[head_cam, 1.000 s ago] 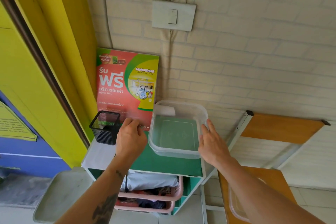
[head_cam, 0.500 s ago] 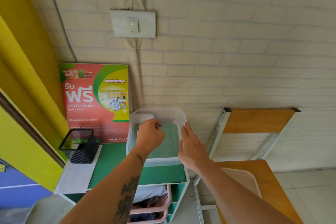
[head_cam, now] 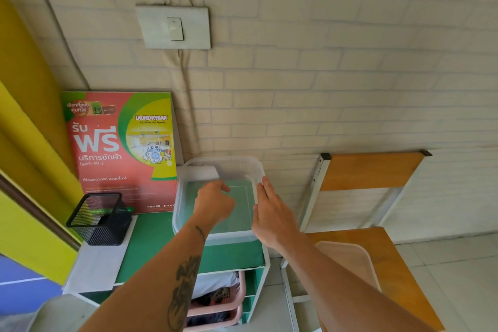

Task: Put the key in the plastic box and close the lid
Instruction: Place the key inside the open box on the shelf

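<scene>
The clear plastic box (head_cam: 219,197) stands open on the green shelf top (head_cam: 151,245), and everything else is placed from it. The key is too small to make out; the left hand (head_cam: 213,203) hangs inside the box over its floor, fingers curled in a narrow pinch, though whether they hold anything cannot be told. The right hand (head_cam: 270,213) lies flat and open against the box's right wall. Left of the box leans a red laundry poster (head_cam: 121,151), with a black mesh basket (head_cam: 98,218) further left. The lid (head_cam: 347,261) rests on a wooden chair (head_cam: 388,272) to the right of the box.
</scene>
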Action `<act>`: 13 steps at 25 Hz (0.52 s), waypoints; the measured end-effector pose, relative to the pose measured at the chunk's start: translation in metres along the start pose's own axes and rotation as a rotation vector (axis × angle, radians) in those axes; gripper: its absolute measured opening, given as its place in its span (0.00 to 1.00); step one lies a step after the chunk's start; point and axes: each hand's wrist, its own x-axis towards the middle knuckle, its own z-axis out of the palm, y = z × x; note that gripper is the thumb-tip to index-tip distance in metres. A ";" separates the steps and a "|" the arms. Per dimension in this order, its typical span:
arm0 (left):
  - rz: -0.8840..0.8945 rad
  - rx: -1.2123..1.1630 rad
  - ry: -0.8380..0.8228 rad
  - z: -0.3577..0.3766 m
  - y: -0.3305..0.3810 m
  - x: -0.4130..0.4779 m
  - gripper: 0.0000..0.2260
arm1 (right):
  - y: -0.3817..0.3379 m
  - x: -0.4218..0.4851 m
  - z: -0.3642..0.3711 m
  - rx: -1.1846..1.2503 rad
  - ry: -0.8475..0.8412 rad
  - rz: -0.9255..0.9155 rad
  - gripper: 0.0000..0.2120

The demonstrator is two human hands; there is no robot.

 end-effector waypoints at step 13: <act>0.163 -0.150 0.097 -0.015 0.016 -0.036 0.13 | 0.008 -0.021 -0.038 0.071 0.037 -0.086 0.28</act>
